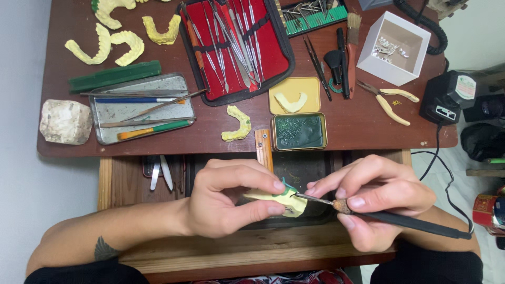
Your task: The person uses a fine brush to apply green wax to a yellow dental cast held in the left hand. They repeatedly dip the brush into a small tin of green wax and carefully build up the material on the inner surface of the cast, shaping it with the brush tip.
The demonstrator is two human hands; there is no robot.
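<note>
My left hand (231, 200) grips a pale yellow dental cast (284, 202) with green wax on its top edge, held over the open drawer. My right hand (379, 200) holds a black-handled carving tool (410, 223) like a pen; its metal tip touches the cast at the green wax. Both hands hover just below the table's front edge.
On the brown table (347, 131): several yellow casts (113, 44), a red instrument case (236, 47), a metal tray with brushes (142, 108), a green wax tin (299, 131), pliers (389, 102), a white box (394, 47), a stone block (66, 122). A black device (447, 97) sits right.
</note>
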